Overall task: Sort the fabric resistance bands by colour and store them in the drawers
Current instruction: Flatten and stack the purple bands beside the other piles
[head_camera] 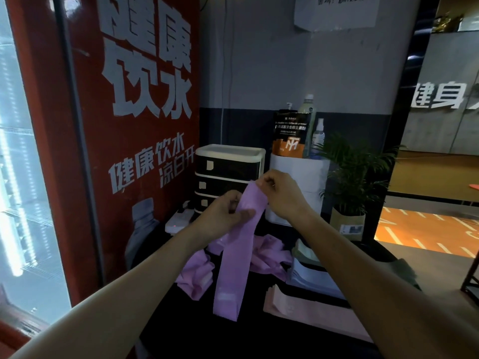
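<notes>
From the head camera, both hands are holding up one purple band (234, 255). The right hand (281, 194) is pinching its top end, and the left hand (224, 216), just below and beside it, is gripping the strip with thumb across the fabric. The band is hanging down below the hands over a dark table (259, 340). More purple bands (197, 274) are lying heaped beneath the left hand. Behind both hands is standing the drawer unit (229, 174), its drawers seemingly closed.

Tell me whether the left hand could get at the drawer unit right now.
Probably not right away. The left hand pinches the purple band that the right hand holds up, and it hangs in front of the drawer unit. Once it lets go, the path looks open.
</notes>
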